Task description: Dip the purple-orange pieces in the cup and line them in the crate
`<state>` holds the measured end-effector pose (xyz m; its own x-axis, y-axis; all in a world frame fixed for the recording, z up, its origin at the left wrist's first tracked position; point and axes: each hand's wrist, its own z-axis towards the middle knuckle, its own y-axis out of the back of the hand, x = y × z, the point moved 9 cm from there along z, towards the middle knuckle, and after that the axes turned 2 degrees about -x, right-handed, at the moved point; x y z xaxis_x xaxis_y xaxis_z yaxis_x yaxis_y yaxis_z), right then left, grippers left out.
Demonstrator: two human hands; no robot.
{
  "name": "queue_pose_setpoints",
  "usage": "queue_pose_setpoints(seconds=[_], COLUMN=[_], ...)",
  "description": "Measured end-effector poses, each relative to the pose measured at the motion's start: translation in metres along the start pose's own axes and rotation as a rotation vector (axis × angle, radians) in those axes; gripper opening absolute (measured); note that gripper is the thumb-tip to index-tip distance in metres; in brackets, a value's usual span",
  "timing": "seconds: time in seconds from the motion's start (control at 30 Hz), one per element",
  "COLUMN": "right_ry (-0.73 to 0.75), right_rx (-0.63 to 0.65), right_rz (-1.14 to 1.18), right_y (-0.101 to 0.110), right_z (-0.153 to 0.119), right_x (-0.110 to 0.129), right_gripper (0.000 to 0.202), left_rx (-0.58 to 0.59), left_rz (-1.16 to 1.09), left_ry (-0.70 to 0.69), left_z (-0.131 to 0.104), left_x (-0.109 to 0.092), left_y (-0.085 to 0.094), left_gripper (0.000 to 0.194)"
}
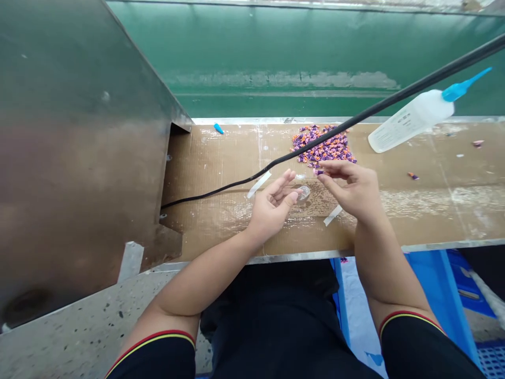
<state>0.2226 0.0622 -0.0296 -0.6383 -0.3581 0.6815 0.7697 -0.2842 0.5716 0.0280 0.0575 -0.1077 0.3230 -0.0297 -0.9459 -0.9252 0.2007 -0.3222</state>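
Note:
Between the thumb and fingertips of my right hand (353, 189) is a small purple-and-pink piece (318, 172). It is held just in front of a pile of similar small purple, orange and pink pieces (325, 145). My left hand (274, 205) hovers to the left over the cardboard, palm turned inward and fingers stretched apart. A small clear round thing (304, 193) lies by its fingertips; whether they touch it I cannot tell. Beneath both hands, the brown cardboard surface (213, 221) looks wet and shiny, with two whitish tape strips (259, 185) on it.
A black cable (221, 188) crosses above the pile. To the right, a white squeeze bottle (412, 121) with a blue nozzle leans over. Loose pieces (413, 176) and a blue cap (218, 128) lie about. A metal panel (79, 158) borders the left, a green wall (276, 52) the back.

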Motion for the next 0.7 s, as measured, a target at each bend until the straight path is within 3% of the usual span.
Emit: queue_pose_setpoints(seconds=[0.13, 0.27, 0.33, 0.43, 0.53, 0.7], right_ry=[0.026, -0.009, -0.035, -0.113, -0.182, -0.208], right_rx=[0.164, 0.304, 0.258, 0.084, -0.031, -0.074], right_rz=[-0.311, -0.515, -0.509, -0.402, -0.326, -0.312], right_y=[0.032, 0.038, 0.041, 0.050, 0.051, 0.044], right_z=[-0.023, -0.051, -0.061, -0.074, -0.082, -0.081], right_x=[-0.029, -0.056, -0.062, -0.068, -0.071, -0.065], right_gripper=[0.011, 0.015, 0.025, 0.047, 0.037, 0.020], left_rx=[-0.068, -0.045, -0.025, -0.022, -0.035, -0.066], left_rz=[0.038, 0.021, 0.018, 0.039, 0.080, 0.133], left_ry=[-0.009, -0.016, -0.042, -0.093, -0.137, -0.203], left_z=[0.004, 0.004, 0.003, 0.003, 0.008, 0.008], left_x=[-0.005, -0.007, -0.008, -0.009, -0.009, -0.025], left_y=[0.007, 0.003, 0.001, 0.003, 0.005, 0.008], left_gripper=[0.047, 0.043, 0.042, 0.038, 0.033, 0.031])
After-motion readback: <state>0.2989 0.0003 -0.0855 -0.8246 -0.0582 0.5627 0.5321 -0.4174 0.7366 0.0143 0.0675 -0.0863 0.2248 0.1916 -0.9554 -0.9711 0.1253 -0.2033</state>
